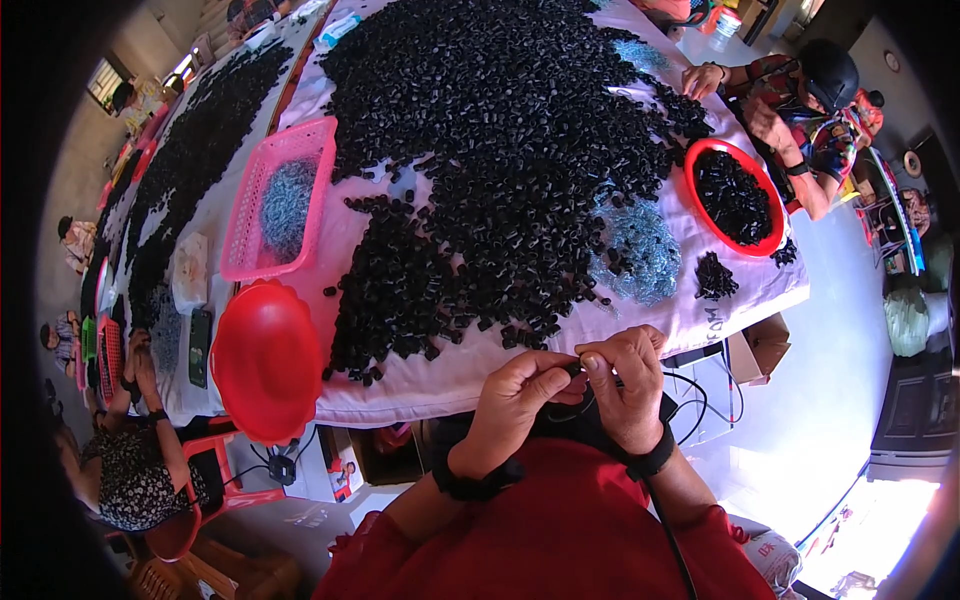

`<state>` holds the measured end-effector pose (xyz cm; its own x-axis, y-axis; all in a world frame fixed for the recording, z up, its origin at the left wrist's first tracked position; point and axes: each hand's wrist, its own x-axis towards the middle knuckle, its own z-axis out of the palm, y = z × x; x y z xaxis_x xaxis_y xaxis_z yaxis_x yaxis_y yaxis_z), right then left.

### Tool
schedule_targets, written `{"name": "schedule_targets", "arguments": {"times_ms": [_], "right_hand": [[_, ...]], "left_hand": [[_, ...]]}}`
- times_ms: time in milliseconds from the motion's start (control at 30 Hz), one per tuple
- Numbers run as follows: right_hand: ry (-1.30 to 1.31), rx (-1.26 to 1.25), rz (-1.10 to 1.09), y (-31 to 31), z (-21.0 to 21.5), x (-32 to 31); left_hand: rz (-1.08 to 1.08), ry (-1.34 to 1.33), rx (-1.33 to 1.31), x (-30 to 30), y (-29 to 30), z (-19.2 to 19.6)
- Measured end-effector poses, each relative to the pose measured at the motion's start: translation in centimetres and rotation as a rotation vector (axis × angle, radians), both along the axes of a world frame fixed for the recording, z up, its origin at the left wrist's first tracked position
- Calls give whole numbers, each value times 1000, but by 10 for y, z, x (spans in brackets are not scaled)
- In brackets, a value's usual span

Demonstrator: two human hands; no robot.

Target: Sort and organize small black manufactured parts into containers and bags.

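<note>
I look down on a long table [700, 310] under a white cloth, most of it buried beneath a huge heap of small black caps [510, 130]. A second table [170, 190] to my left carries another black heap. Next in size, a red bowl [265, 360] stands upside down at the near left edge, with a pink basket [262, 262] of grey wire bits behind it. At the far right a co-worker [810, 110] sits by a red tray [692, 165] filled with caps. A pile of bluish wire clips [640, 250] lies among the caps. Close to me, my left hand [515, 405] and right hand [625, 385] meet just off the table's near edge, fingertips pinched together on one small black piece [577, 368], mostly hidden between them.
</note>
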<state>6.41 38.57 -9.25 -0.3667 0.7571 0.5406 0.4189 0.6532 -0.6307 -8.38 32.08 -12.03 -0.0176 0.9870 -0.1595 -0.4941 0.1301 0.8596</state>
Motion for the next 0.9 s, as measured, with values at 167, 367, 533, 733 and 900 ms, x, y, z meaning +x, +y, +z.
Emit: {"name": "schedule_targets", "arguments": {"times_ms": [167,367,533,733,900], "right_hand": [[-11,10,6,0,-2,1],[-70,98,2,0,-3,2],[-146,191,-25,0,-4,3],[-155,218,-49,-3,-6,7],[-80,22,63,-3,-2,21]], "left_hand": [[10,0,-4,0,-1,-1],[9,-20,-9,1,0,-4],[20,-45,-18,3,-1,-3],[50,-148,-33,9,-1,1],[-17,-90,-97,8,1,10]]}}
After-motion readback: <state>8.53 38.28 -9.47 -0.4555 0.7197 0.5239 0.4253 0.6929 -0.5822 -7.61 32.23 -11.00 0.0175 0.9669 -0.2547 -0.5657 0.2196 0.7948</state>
